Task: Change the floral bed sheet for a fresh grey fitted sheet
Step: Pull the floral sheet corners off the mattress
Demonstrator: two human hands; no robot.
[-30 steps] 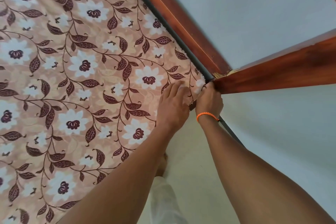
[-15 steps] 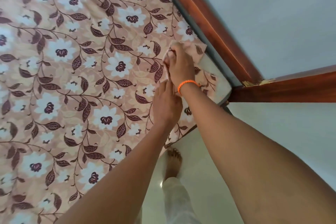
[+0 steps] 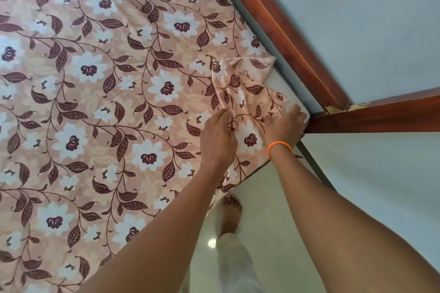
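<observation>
A person's left hand point(image 3: 217, 137) rests flat on the floral sheet point(image 3: 100, 83) while the right hand point(image 3: 284, 126), nearer the bedframe point(image 3: 285, 28), presses fingers-down beside the folded-back corner point(image 3: 242, 78), which lies just beyond both hands.

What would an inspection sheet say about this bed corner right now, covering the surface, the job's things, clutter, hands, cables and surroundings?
Surface: pale mattress, bare only at the corner by the frame joint.
Job's things: peach floral bed sheet with maroon leaves covers the rest; its corner flap is folded back onto the bed. Grey fitted sheet: nothing seen.
Clutter: nothing seen.
Hands: left hand rests on the floral sheet beside the flap; right hand, orange cord bracelet on its wrist, lies on the sheet at the mattress corner; grip cannot be told.
Cables: nothing seen.
Surroundings: reddish-brown wooden bed frame, chipped at the joint; pale wall; glossy floor with a bare foot.
</observation>
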